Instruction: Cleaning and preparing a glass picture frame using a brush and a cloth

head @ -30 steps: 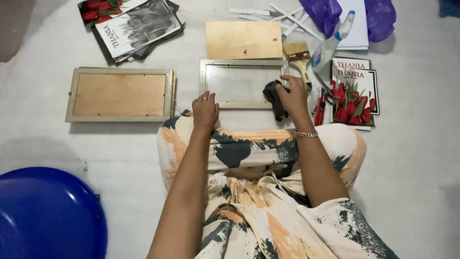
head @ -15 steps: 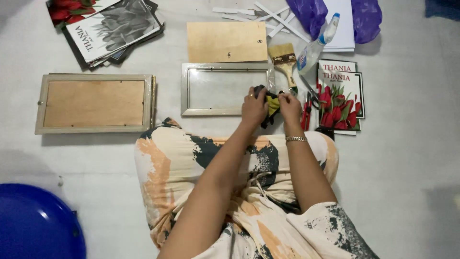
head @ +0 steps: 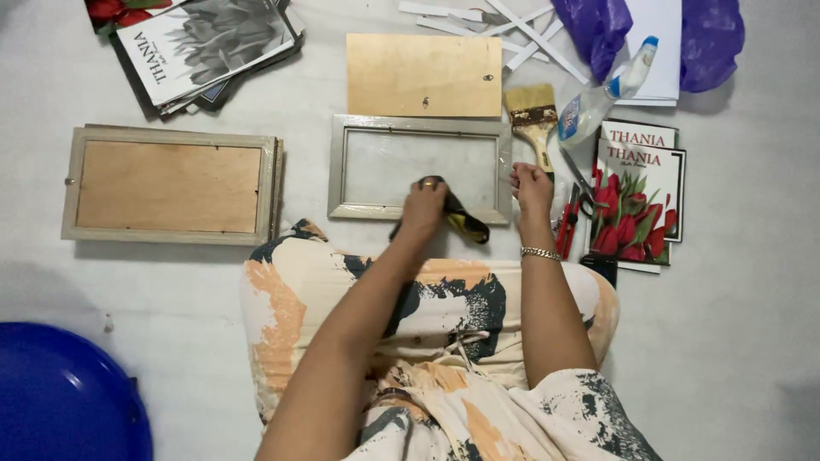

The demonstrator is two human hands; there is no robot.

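Hands work over the floor. The left hand [head: 424, 203] grips a dark cloth with yellow on it [head: 461, 220], pressed on the bottom edge of the empty grey picture frame [head: 418, 125]. The right hand [head: 531, 183] is curled by the frame's right corner, just below a wide wooden paintbrush [head: 531, 115].

Matt wooden frame [head: 420, 125]; glossy glass

The left hand [head: 424, 203] presses a dark cloth [head: 457, 219] with yellow edging onto the lower rail of an empty grey picture frame [head: 418, 125] on the floor. The right hand [head: 531, 184] rests at the frame's right corner, beside a paintbrush [head: 532, 115]. A plywood backing board [head: 424, 74] lies above — a second frame [head: 169, 184], backed with wood, sits well to the left.
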